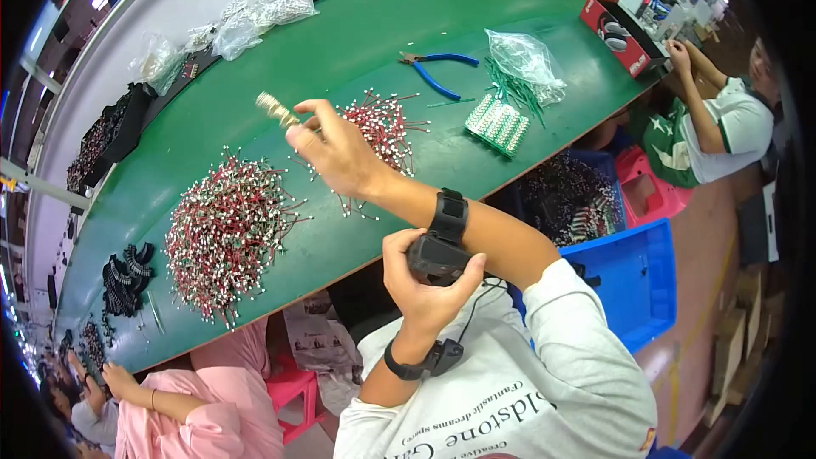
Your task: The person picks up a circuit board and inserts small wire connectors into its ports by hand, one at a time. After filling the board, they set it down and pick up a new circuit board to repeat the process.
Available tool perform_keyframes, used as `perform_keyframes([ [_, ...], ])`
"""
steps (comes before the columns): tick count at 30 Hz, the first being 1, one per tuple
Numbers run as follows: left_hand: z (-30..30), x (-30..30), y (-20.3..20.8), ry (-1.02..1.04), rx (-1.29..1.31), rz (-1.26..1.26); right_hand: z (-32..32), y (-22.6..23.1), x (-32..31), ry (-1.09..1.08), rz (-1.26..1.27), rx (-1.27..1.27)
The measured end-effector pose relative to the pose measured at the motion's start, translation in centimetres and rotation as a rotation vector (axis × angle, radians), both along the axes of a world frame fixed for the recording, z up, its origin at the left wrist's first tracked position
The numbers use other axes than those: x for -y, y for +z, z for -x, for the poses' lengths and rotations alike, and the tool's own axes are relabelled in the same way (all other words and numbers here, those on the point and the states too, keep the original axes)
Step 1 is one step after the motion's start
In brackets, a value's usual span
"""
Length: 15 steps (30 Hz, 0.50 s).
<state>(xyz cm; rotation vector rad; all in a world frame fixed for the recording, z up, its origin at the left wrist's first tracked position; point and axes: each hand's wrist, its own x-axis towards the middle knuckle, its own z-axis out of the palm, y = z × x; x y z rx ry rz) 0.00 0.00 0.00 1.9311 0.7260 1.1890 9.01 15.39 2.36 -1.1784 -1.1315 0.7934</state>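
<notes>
My right hand (336, 149) reaches over the green table, thumb and fingers pinching a short, knobbly beige-gold strip (276, 109) whose exact kind I cannot make out. My left hand (425, 285) grips a small black box-shaped device (438, 257), which sits by the black strap (449, 214) on my right wrist. A similar black device (442, 357) is strapped to my left wrist. Under and beyond my right hand lies a pile of short red wires with white connectors (382, 127). A larger heap of such wires (225, 238) lies to the left.
Blue-handled pliers (438, 72), a green board with white parts (497, 125), green wires and a plastic bag (527, 59) lie right on the table (357, 8). A blue bin (629, 289) stands below the edge. Co-workers sit at the right and lower left.
</notes>
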Motion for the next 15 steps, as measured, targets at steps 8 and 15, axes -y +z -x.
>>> perform_keyframes([
  [8, 0.3, 1.1, 1.3, -0.04, 0.389, 0.588, 1.7, -1.8, 2.5, -0.316, -0.381, 0.897],
  [15, 0.1, 2.6, -2.1, -0.046, 0.408, 0.46, 1.3, -2.4, 3.1, -0.344, -0.359, 0.943],
])
